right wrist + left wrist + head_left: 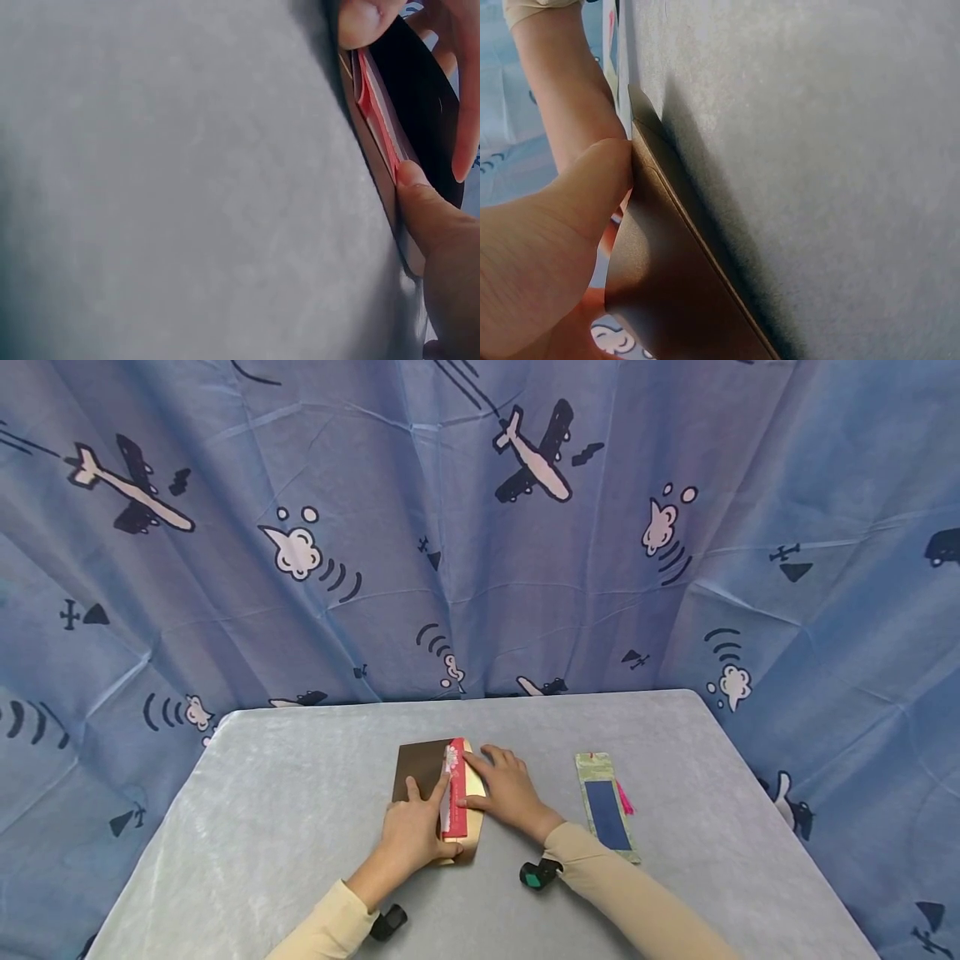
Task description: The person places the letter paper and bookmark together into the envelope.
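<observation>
A thin brown folder (422, 762) lies on the table with its cover partly raised, showing a cream inner side. Along its middle runs a red paper strip (459, 810) with a pale flower print. My left hand (411, 828) holds the folder from the left, thumb at the near edge and fingers across the brown cover and strip. In the left wrist view the thumb meets the corner of the brown cover (667, 262). My right hand (513, 793) presses the strip's right edge with thumb and forefinger spread. The right wrist view shows red paper (379, 120) inside, below the dark flap (420, 90).
To the right lies a green-patterned bookmark-like card (596, 767) with a dark blue panel (609, 814) and a pink tassel (624, 797). A grey cloth covers the table (300, 793). Behind it hangs a blue curtain (420, 543) with airplane prints.
</observation>
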Demonstrator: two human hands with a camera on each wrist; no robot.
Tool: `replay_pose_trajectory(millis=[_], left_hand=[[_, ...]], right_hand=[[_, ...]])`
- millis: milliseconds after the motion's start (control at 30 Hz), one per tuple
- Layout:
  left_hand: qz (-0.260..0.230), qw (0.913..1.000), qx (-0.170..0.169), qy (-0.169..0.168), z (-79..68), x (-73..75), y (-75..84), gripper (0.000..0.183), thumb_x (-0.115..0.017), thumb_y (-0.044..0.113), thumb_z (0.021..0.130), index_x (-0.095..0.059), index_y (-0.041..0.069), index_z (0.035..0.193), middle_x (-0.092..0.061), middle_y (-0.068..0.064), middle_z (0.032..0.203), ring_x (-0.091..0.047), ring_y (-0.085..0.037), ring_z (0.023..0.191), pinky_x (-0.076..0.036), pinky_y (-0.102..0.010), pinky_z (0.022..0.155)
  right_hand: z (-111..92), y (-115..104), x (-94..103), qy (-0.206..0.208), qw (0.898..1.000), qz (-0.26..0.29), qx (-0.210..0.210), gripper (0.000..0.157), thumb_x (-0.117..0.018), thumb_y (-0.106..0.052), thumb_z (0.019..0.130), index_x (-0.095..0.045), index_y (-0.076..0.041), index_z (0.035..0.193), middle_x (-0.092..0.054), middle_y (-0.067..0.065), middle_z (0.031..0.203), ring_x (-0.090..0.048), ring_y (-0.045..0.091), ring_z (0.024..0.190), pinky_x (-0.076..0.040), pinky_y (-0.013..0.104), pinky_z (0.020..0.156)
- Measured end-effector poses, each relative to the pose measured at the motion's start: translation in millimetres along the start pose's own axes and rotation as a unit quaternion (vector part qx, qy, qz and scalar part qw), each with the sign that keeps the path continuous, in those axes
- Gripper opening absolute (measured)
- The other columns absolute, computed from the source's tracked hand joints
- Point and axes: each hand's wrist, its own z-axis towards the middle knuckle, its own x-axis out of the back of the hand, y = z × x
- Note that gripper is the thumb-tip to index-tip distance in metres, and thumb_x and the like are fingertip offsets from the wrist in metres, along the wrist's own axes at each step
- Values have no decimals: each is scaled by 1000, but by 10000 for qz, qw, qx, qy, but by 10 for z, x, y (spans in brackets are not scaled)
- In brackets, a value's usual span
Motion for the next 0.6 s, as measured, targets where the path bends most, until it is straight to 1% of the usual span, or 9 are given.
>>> replay_pose_trajectory(millis=[333, 467, 600], left_hand=[[54, 10000, -9, 8, -9, 3, -1, 113, -88, 61, 56, -44, 13, 149, -52, -42, 133, -70, -44, 78, -55, -57, 79], [82, 10000, -15, -3, -10, 4, -2, 114, -88, 61, 56, -44, 13, 149, -51, -43, 133, -70, -43, 77, -55, -57, 79], [91, 10000, -17, -3, -9, 4, -5, 114, -88, 62, 57, -43, 14, 150, -51, -43, 134, -70, -43, 76, -55, -57, 79]], right_hand=[[38, 8, -73, 16, 9997, -246, 1, 87, -72, -62, 77, -45, -23, 149, -48, 20, 144, -47, 39, 129, -37, 60, 102], [53, -8, -83, 17, 9998, -217, -21, 86, -72, -63, 77, -46, -23, 149, -49, 21, 143, -47, 40, 129, -36, 60, 101], [65, -25, -94, -55, 9998, -190, -84, 86, -71, -65, 78, -46, -25, 149, -47, 21, 146, -45, 39, 131, -34, 61, 104]])
